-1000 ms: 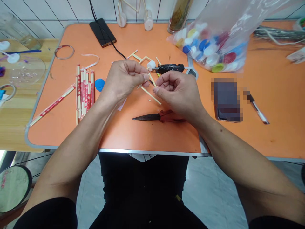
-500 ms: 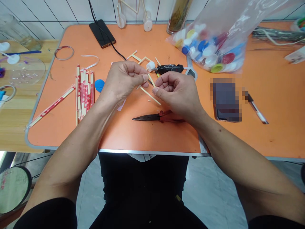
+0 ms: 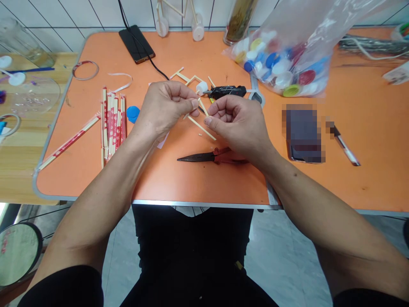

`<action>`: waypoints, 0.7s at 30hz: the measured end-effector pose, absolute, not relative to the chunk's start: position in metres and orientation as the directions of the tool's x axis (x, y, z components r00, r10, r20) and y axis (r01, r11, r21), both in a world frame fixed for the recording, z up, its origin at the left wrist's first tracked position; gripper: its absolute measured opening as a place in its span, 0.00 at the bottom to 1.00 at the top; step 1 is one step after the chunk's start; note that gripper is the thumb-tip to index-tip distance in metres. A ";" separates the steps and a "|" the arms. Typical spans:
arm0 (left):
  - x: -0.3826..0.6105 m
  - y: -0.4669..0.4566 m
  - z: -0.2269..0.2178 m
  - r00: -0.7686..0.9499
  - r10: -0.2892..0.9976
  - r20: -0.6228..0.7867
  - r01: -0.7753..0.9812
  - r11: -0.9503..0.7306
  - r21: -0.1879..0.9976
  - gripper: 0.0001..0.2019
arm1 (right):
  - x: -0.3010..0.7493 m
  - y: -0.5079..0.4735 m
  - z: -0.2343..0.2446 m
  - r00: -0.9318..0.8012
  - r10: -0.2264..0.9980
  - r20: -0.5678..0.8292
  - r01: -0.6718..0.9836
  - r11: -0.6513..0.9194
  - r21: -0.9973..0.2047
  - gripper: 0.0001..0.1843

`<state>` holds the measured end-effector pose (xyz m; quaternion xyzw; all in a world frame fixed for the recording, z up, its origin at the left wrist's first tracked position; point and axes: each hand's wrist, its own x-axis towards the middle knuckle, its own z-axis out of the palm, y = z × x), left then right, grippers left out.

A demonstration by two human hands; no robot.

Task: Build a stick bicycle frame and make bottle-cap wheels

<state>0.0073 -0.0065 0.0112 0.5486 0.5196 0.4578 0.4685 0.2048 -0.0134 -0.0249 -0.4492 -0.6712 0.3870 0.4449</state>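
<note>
My left hand [image 3: 166,106] and my right hand [image 3: 236,123] face each other above the orange table [image 3: 166,183]. The left fingertips pinch a thin wooden stick [image 3: 202,128], which slants down to the right, below my right fingertips. A shorter stick [image 3: 203,107] stands between my hands, and I cannot tell whether my right hand grips anything. Just beyond my hands lie a small stick frame [image 3: 188,76] with a white bottle cap [image 3: 202,87] and a black hot glue gun [image 3: 227,91]. Below them rest long-nose pliers [image 3: 204,157] with red handles.
To the left lie chopsticks in red-printed wrappers [image 3: 113,121] and a blue disc [image 3: 133,114]. A plastic bag of bottle caps [image 3: 281,55] sits at the back right. Beyond are a black phone [image 3: 136,42] with a cable, and to the right a blurred phone [image 3: 303,134] and a pen [image 3: 345,149].
</note>
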 end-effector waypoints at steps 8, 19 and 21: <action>0.007 -0.006 0.009 0.027 0.999 0.021 0.135 -0.024 0.991 0.08 | 0.204 -0.013 -0.024 -0.194 0.954 0.230 0.247 0.275 -0.929 0.16; 0.006 0.000 0.003 -0.012 0.999 0.031 0.040 -0.031 0.999 0.12 | 0.203 -0.013 -0.029 -0.202 0.942 0.268 0.219 0.310 -0.925 0.17; 0.005 0.000 0.002 -0.008 0.999 0.038 0.028 -0.038 0.999 0.13 | 0.203 -0.012 -0.030 -0.200 0.940 0.275 0.206 0.315 -0.926 0.17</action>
